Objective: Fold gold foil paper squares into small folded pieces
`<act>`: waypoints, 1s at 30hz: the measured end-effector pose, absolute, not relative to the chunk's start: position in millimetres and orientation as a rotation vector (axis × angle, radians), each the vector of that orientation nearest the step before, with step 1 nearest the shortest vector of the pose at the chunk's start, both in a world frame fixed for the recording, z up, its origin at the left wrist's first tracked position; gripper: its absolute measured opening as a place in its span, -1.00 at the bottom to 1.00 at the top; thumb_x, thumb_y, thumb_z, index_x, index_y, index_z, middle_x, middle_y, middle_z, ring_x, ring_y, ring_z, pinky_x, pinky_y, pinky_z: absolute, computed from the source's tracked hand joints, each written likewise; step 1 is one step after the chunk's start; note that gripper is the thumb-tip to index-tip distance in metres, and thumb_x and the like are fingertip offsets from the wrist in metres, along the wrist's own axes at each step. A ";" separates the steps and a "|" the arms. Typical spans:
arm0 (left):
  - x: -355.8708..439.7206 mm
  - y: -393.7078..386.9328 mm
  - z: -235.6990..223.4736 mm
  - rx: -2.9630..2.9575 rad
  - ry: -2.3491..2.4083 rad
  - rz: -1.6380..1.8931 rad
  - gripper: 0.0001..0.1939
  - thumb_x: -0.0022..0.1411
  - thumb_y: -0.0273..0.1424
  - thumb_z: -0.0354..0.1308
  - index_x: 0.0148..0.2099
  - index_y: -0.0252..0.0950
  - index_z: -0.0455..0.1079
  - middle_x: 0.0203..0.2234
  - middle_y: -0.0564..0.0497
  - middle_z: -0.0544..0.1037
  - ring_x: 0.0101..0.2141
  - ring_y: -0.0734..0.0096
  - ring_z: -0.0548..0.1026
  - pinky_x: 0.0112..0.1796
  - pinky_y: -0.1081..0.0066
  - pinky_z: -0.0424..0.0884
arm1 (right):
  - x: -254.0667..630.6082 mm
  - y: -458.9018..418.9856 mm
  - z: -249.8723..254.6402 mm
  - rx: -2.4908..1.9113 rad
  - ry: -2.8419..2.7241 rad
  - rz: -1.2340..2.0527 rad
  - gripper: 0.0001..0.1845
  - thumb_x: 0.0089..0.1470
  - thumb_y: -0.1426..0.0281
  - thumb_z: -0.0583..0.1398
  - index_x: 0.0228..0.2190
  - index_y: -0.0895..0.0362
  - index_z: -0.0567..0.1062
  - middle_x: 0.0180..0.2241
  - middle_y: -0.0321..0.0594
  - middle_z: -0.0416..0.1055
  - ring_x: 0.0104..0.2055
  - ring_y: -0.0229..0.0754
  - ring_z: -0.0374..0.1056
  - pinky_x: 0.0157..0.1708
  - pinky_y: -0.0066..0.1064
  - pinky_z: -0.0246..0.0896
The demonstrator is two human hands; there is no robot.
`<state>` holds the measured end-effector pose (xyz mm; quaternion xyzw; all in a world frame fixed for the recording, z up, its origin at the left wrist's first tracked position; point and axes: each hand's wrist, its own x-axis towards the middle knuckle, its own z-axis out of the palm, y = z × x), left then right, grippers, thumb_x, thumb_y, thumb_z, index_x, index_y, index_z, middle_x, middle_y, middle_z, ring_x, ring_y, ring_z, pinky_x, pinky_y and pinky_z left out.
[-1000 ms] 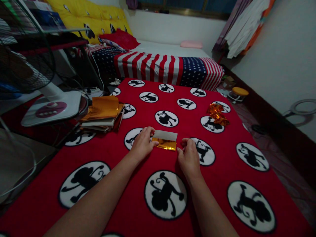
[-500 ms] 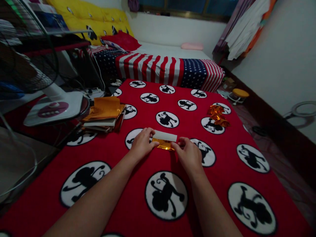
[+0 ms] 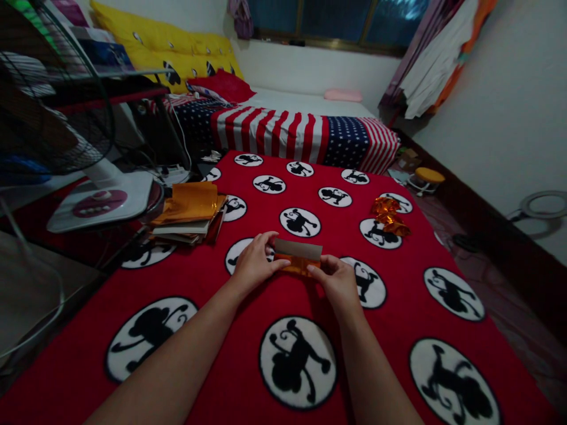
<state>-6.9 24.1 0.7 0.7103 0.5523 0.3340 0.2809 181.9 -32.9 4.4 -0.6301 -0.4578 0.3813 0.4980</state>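
Observation:
A small sheet of gold foil paper (image 3: pixel 297 265) is held out in front of me over the red blanket. Its upper part is a plain greyish strip, while the lower part shows shiny orange-gold. My left hand (image 3: pixel 257 261) grips the left end, thumb across the gold front and fingers behind. At the right end, my right hand (image 3: pixel 337 280) pinches the paper between thumb and fingers. Beyond my left hand lies a stack of gold and pale papers (image 3: pixel 188 215). Some crumpled or folded shiny orange-gold foil pieces (image 3: pixel 390 217) rest on the blanket at the far right.
The red blanket (image 3: pixel 212 354) with black monkey figures in white circles spreads beneath my arms. A fan (image 3: pixel 100 198) stands at the left beside a cluttered desk. Behind is a bed with a striped and starred cover (image 3: pixel 274 136). A yellow-topped stool (image 3: pixel 429 176) sits at the right wall.
The paper's strip has turned from bright white to greyish and its gold part from shiny to darker orange, as its tilt changed. Both hands keep their hold. The camera view has tipped slightly upward.

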 end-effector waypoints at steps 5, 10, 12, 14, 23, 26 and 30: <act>-5.2 26.4 6.3 1.538 1.121 0.845 -0.45 -0.06 -0.20 0.36 -0.04 -0.36 0.45 -0.25 -0.09 0.61 -0.31 0.32 0.54 -0.30 0.41 0.43 | 189.7 -29.8 3.1 -1.265 -0.905 1.181 -0.63 -0.31 0.26 0.43 -0.40 0.15 0.58 -0.43 -0.22 0.57 -0.42 -0.18 0.45 -0.36 -0.38 0.36; -4.8 20.2 11.3 1.254 1.041 0.678 -0.54 0.02 -0.09 0.28 -0.25 -0.43 0.53 -0.59 -0.05 0.57 -0.60 0.47 0.47 -0.55 0.54 0.33 | 189.1 -29.4 1.2 -1.259 -0.884 1.199 -0.60 -0.33 0.22 0.45 -0.40 0.15 0.57 -0.48 -0.26 0.53 -0.54 -0.28 0.34 -0.57 -0.51 0.21; -4.0 18.4 11.9 1.186 1.071 0.690 -0.55 0.00 -0.10 0.30 -0.26 -0.43 0.53 -0.63 -0.03 0.55 -0.66 0.53 0.42 -0.61 0.57 0.29 | 186.8 -30.6 3.9 -1.272 -0.914 1.212 -0.62 -0.26 0.17 0.42 -0.42 0.18 0.57 -0.54 -0.28 0.48 -0.59 -0.33 0.27 -0.64 -0.55 0.10; -2.5 17.4 12.7 1.137 1.085 0.712 -0.57 -0.01 -0.12 0.32 -0.26 -0.43 0.53 -0.65 -0.02 0.54 -0.70 0.57 0.38 -0.64 0.60 0.25 | 183.7 -31.8 7.9 -1.284 -0.939 1.220 -0.61 -0.19 0.13 0.38 -0.44 0.20 0.56 -0.61 -0.31 0.40 -0.61 -0.36 0.21 -0.66 -0.56 0.03; 14.5 5.8 22.4 1.028 1.072 0.811 -0.55 -0.11 -0.17 0.38 -0.28 -0.47 0.51 -0.63 -0.02 0.54 -0.67 0.59 0.42 -0.67 0.66 0.23 | 169.5 -31.9 9.4 -1.312 -0.845 1.160 -0.61 -0.24 0.19 0.40 -0.43 0.23 0.53 -0.67 -0.39 0.30 -0.63 -0.38 0.12 -0.63 -0.53 -0.02; 18.4 3.8 22.6 1.004 1.048 0.843 -0.50 -0.10 -0.12 0.37 -0.23 -0.45 0.51 -0.51 -0.05 0.58 -0.64 0.56 0.46 -0.68 0.65 0.27 | 167.7 -32.6 9.4 -1.290 -0.814 1.154 -0.63 -0.25 0.21 0.41 -0.45 0.23 0.53 -0.68 -0.40 0.29 -0.64 -0.40 0.10 -0.63 -0.53 -0.02; 19.6 4.3 19.6 0.975 1.050 0.856 -0.47 -0.10 -0.08 0.37 -0.24 -0.45 0.51 -0.49 -0.06 0.59 -0.63 0.56 0.47 -0.68 0.65 0.27 | 165.8 -33.2 10.5 -1.277 -0.794 1.158 -0.62 -0.27 0.23 0.41 -0.41 0.24 0.56 -0.63 -0.37 0.36 -0.63 -0.39 0.14 -0.61 -0.53 0.04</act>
